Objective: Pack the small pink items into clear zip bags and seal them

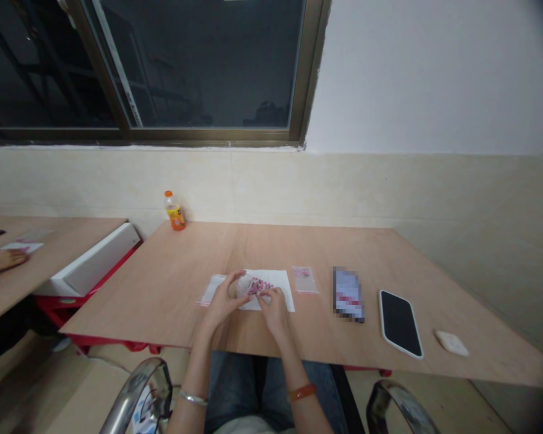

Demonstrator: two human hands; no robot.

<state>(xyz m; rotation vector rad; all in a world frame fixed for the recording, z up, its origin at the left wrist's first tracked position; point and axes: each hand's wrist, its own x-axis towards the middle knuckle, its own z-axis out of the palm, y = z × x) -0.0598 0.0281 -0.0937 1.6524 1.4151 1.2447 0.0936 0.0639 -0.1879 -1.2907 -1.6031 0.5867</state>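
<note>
A sheet of white paper lies near the front of the table with a loose pile of small pink and dark red beads on it. My left hand is closed around a small clear round container, tilted beside the beads. My right hand is at the near edge of the pile, thumb and fingers pinched together; whatever is between them is too small to make out. A clear plastic bag lies partly behind my left hand. To the right of the paper is another small bag with pink bits inside.
Right of the paper lie a blurred-out phone, a black-screened phone or tablet and a white object. An orange drink bottle stands at the back left. Another person's hand rests on the neighbouring table.
</note>
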